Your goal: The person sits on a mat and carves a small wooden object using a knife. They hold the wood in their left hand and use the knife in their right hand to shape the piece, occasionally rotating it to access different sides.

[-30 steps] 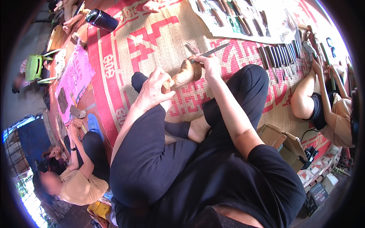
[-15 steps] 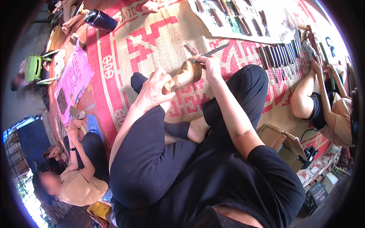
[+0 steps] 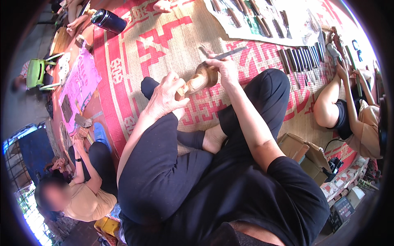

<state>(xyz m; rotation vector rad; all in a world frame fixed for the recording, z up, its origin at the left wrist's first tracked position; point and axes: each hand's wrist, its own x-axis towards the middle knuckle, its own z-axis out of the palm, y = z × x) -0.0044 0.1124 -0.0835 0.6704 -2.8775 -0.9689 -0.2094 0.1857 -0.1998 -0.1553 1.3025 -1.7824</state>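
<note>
Above my crossed legs I hold a carved piece of pale wood (image 3: 198, 83), with a rounded body and a darker, wider far end. My left hand (image 3: 167, 93) is closed round its near left end. In my right hand (image 3: 223, 69), against the wide right end, is a long flat grey metal tool (image 3: 232, 53) that looks like a file. Its bare length points up and right, past my fingers. Where the tool meets the wood is hidden by my fingers.
On the patterned red and straw mat (image 3: 164, 24) lie a row of carving tools (image 3: 301, 59) and a white sheet (image 3: 246, 35) bearing more tools. An open cardboard box (image 3: 303, 158) stands right of my leg. People (image 3: 88, 197) sit on both sides. A dark bottle (image 3: 108, 21) lies far left.
My right hand and the metal tool have shifted slightly left across the wood's wide end, and the tool's angle is a little flatter. My left hand keeps its hold.
</note>
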